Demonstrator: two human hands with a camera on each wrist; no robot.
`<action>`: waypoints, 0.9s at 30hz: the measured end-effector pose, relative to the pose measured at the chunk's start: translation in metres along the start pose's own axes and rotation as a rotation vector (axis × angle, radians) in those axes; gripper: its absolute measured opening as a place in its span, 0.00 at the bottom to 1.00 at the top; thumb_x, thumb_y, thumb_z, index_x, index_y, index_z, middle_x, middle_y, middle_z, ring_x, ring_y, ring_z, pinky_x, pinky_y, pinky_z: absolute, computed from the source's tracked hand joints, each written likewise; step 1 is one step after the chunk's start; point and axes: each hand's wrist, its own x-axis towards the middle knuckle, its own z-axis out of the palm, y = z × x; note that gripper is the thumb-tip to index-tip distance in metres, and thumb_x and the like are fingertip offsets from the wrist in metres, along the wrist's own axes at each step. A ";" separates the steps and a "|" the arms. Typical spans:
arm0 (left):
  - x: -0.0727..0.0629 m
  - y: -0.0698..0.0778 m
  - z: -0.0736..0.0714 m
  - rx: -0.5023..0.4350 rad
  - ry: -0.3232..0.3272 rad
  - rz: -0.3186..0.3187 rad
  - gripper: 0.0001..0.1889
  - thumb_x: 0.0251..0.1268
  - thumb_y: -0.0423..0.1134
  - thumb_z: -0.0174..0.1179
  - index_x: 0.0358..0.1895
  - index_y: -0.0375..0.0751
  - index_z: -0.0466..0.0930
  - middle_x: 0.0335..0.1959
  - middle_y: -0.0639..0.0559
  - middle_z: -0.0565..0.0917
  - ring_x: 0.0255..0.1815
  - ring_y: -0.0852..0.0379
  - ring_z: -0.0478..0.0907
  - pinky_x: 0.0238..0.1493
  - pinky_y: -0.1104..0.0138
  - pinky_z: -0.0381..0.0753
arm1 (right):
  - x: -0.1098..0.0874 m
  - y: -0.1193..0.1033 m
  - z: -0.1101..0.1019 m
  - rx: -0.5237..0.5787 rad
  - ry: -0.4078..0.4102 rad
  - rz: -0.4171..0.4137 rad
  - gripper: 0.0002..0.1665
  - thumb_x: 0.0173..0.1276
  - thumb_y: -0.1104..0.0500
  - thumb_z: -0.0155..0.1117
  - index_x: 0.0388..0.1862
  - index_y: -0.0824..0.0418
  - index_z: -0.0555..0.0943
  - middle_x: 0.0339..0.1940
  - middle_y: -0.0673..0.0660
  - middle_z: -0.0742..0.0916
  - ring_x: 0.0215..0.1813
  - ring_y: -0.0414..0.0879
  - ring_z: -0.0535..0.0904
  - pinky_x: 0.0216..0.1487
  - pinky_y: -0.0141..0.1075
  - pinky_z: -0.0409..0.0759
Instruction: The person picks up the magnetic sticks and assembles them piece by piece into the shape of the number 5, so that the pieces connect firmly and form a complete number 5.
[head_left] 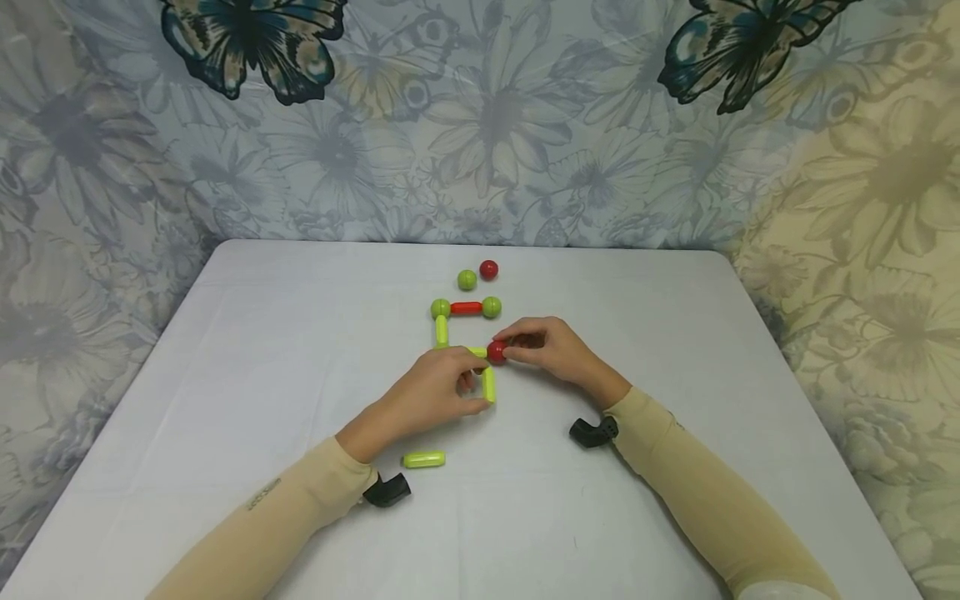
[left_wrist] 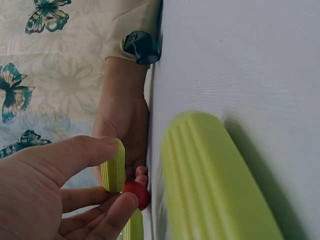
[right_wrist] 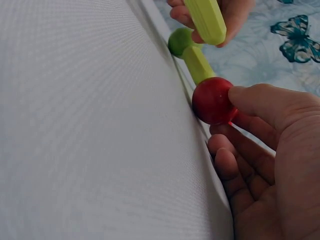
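My left hand [head_left: 427,387] pinches a lime-green rod [head_left: 489,386] between thumb and fingers, one end pointing towards a red ball [head_left: 497,352]. That ball is held by the thumb and fingertips of my right hand [head_left: 555,352]. A second lime-green rod [right_wrist: 198,65] runs from the red ball to a green ball [right_wrist: 180,42], which the left hand hides in the head view. From there another lime rod [head_left: 442,331] leads away to a green ball [head_left: 440,309]. A red rod [head_left: 467,308] links this one to a further green ball [head_left: 491,307].
Behind the joined pieces lie a loose green ball [head_left: 467,280] and a loose red ball [head_left: 489,269]. One loose lime rod [head_left: 423,459] rests near the left wrist. Everything is on a white-covered table [head_left: 225,358] against a patterned backdrop [head_left: 495,167].
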 end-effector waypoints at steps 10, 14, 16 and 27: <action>0.007 0.002 0.005 -0.004 -0.006 -0.022 0.23 0.64 0.41 0.81 0.59 0.37 0.88 0.41 0.53 0.86 0.38 0.60 0.81 0.42 0.67 0.83 | 0.001 -0.002 -0.001 -0.008 -0.001 -0.019 0.14 0.75 0.60 0.75 0.57 0.54 0.92 0.47 0.48 0.92 0.44 0.49 0.84 0.47 0.37 0.81; 0.009 0.003 0.007 0.013 0.006 -0.014 0.23 0.65 0.42 0.81 0.59 0.37 0.88 0.41 0.53 0.86 0.38 0.59 0.81 0.42 0.68 0.82 | 0.000 -0.003 -0.001 -0.007 -0.005 -0.017 0.14 0.75 0.61 0.75 0.58 0.55 0.92 0.47 0.48 0.92 0.45 0.49 0.84 0.47 0.37 0.81; 0.011 0.004 0.009 0.018 0.008 -0.014 0.22 0.65 0.41 0.80 0.59 0.37 0.88 0.41 0.52 0.86 0.38 0.59 0.81 0.42 0.68 0.82 | 0.001 -0.002 -0.001 -0.004 -0.008 -0.015 0.14 0.75 0.61 0.75 0.58 0.56 0.92 0.47 0.48 0.92 0.45 0.49 0.83 0.48 0.37 0.81; 0.018 0.008 0.016 0.057 0.015 -0.045 0.21 0.64 0.40 0.80 0.56 0.36 0.88 0.35 0.53 0.83 0.36 0.61 0.78 0.40 0.68 0.80 | 0.000 -0.001 0.000 0.030 -0.003 -0.013 0.15 0.75 0.61 0.76 0.58 0.58 0.92 0.49 0.51 0.92 0.45 0.50 0.84 0.48 0.35 0.80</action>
